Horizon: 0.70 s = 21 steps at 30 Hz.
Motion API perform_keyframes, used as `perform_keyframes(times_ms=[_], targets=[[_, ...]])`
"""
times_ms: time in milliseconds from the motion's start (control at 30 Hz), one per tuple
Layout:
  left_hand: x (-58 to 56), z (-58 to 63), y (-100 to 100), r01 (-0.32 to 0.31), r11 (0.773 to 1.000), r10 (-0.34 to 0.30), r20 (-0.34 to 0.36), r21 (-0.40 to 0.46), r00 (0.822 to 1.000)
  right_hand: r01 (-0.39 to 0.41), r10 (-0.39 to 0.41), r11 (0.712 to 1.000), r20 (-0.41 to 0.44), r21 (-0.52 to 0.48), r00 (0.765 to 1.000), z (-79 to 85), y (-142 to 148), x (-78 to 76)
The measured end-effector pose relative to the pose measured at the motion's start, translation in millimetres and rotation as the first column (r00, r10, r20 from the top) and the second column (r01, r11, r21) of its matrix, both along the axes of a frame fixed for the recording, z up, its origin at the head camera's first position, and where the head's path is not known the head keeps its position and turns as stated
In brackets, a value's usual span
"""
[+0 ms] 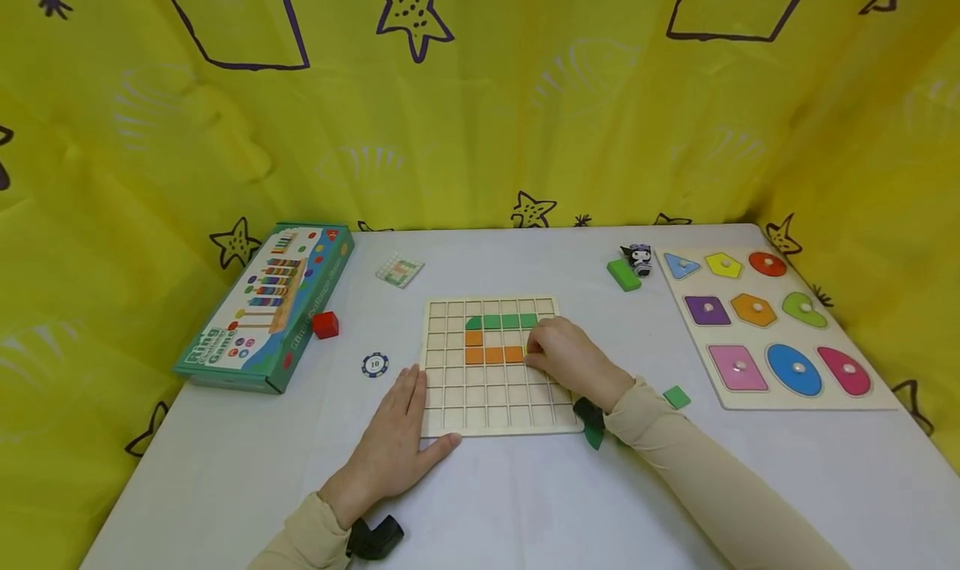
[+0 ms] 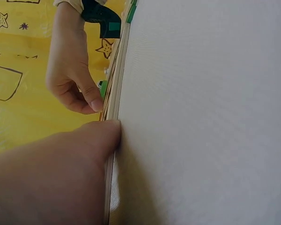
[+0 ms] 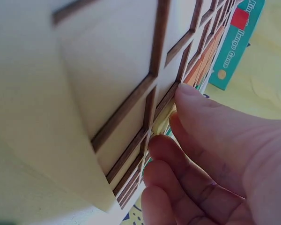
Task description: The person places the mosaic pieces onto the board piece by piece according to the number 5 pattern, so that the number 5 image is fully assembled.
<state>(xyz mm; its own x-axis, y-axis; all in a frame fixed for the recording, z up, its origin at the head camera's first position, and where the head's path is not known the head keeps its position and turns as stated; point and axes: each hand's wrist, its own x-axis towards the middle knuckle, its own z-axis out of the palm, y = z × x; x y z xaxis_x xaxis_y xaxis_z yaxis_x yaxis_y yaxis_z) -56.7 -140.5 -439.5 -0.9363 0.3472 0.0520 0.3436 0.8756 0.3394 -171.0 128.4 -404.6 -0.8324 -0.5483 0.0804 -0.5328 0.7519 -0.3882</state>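
Observation:
A pale wooden grid board (image 1: 487, 397) lies at the table's middle. A row of green tiles (image 1: 501, 322), the leftmost with a cut corner, fills cells near its top. Below sit several orange tiles (image 1: 493, 354), one under the green row's left end and others in a row. My left hand (image 1: 390, 445) rests flat at the board's lower left corner, thumb over the front edge. My right hand (image 1: 567, 355) reaches over the right side, thumb (image 3: 189, 91) and fingertips drawn together at a cell beside the orange row. I cannot tell whether they pinch a tile.
A green game box (image 1: 262, 307) and red cube (image 1: 326, 325) lie left, with a poker chip (image 1: 375, 365) and patterned card (image 1: 400, 270). A shape puzzle (image 1: 697, 345), small figurine (image 1: 639, 258), green block (image 1: 624, 275) and green square (image 1: 677, 397) are at right.

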Motion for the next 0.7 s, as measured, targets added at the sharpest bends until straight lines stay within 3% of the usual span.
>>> perform_keyframes(times_ms=[200, 433, 700], targets=[[-0.5, -1.2, -0.7, -0.002, 1.000, 0.002, -0.001, 0.005, 1.000, -0.058, 0.059, 0.998, 0.041, -0.035, 0.997, 5.8, 13.7, 2.8], [-1.1, 1.0, 1.5, -0.005, 1.000, 0.005, 0.011, -0.006, 1.000, 0.000, 0.010, 0.997, 0.121, -0.079, 0.993, 10.4, 61.6, 10.8], [0.6, 1.2, 1.3, -0.005, 1.000, 0.005, 0.007, 0.004, 1.000, -0.035, 0.044, 0.998, 0.166, -0.060, 0.985, 10.4, 101.0, 27.3]])
